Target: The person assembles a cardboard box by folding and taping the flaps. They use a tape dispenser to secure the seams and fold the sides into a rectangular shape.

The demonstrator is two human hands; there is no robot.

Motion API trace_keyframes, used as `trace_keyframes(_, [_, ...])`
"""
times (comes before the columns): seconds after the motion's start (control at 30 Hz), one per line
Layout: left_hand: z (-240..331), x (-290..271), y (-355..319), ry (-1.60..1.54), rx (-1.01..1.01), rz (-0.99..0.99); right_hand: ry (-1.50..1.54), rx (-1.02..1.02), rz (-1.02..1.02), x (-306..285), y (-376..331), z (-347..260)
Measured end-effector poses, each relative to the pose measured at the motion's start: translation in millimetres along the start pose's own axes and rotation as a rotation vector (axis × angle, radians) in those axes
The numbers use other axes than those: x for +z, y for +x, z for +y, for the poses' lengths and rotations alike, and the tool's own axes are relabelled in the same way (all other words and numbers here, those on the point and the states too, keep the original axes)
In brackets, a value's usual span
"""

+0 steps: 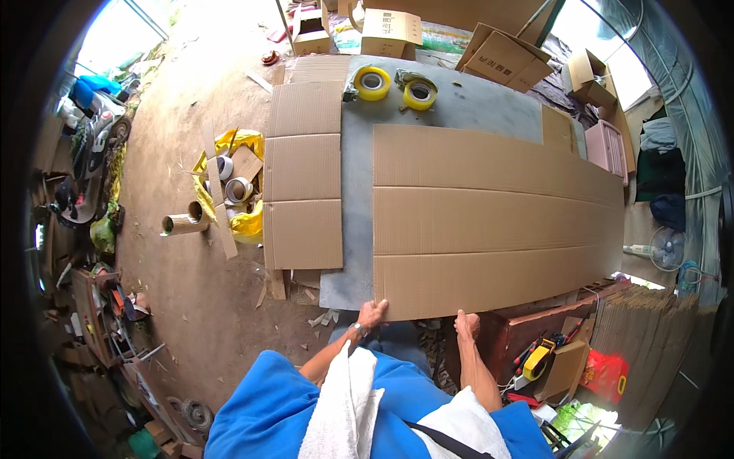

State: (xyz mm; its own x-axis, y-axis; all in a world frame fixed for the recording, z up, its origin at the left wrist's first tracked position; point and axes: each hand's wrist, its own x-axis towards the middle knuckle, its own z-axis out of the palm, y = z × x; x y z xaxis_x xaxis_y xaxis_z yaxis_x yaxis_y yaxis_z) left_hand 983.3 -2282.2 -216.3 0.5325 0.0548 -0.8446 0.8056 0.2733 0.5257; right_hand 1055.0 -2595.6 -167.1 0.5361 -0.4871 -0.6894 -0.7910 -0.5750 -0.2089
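A large brown cardboard sheet point(489, 222) with two creases running along it lies over the right part of a grey tabletop point(357, 229). My left hand point(372, 314) pinches its near left corner. Farther right along the same near edge, my right hand point(467, 325) grips the sheet with the thumb on top; the fingers beneath are partly hidden. To the left lies a narrower creased cardboard piece point(303, 172), apart from the large sheet, overhanging the table's left side. At the far side of the table rest two rolls of yellowish tape point(371, 83), one in a dispenser.
Cardboard boxes point(391, 32) stand beyond the table. On the dirt floor at left is a yellow bag point(246, 222) of scraps and tape cores. Right of me are stacked cardboard point(638, 344), a yellow tape dispenser point(537, 359) and a red bag point(604, 375). A fan point(667, 249) stands farther right.
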Motion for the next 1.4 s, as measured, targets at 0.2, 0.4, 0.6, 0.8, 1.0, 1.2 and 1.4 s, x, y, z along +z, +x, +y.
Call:
trace_keyframes(0.2, [54.8,-12.5,5.0,0.17,0.066,0.07,-0.184,-0.561,0.288,15.2,-56.6,-100.3])
trace_keyframes(0.4, [78.7,-6.0,-44.3,0.224,0.09,-0.01,-0.196,-0.784,0.37,47.2,-82.7,-182.9])
trace_keyframes(0.6, [74.3,-53.6,-19.5,0.985,0.343,0.097,-0.535,-0.758,0.1,71.7,-43.9,-165.5])
trace_keyframes(0.8, [172.0,-218.1,-23.1,0.811,0.762,1.028,-0.56,-0.749,0.015,72.3,-37.0,-159.8])
trace_keyframes(1.0, [213.9,-304.5,49.1,0.807,0.415,1.03,-0.666,-0.683,-0.051,71.1,-43.4,-176.0])
trace_keyframes(1.2, [217.0,-288.9,75.5,0.626,0.318,1.017,-0.734,-0.671,-0.063,70.8,-34.5,-175.8])
trace_keyframes(1.4, [184.6,-299.0,43.9,0.35,0.525,1.135,-0.672,-0.707,-0.077,63.8,-33.5,-177.1])
